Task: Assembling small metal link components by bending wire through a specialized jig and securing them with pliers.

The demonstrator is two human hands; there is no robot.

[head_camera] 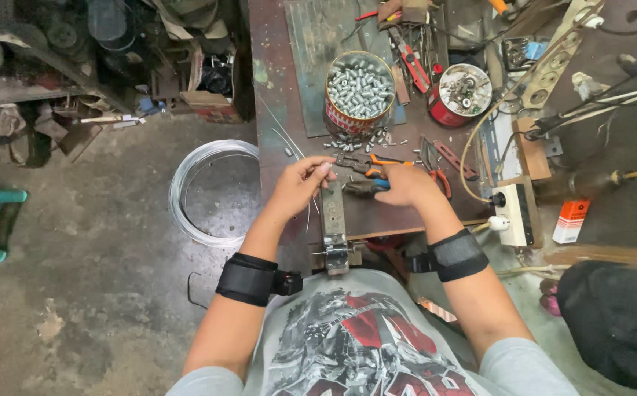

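Note:
My left hand [300,187] pinches a small silver metal piece between thumb and fingertips, just above a narrow metal jig [333,220] clamped at the bench's near edge. A thin wire curves down beside that hand. My right hand [404,185] grips pliers [366,163] with orange and blue handles, their jaws pointing left toward the left fingertips. Loose silver pieces [366,139] lie scattered on the bench just beyond both hands. Both wrists wear black straps.
A large red tin [359,92] full of silver pieces stands behind the hands. A smaller red tin [461,95] of mixed parts sits to its right, near red-handled cutters [410,59]. A coil of wire [212,192] lies on the floor at left. A white socket box [520,213] is at right.

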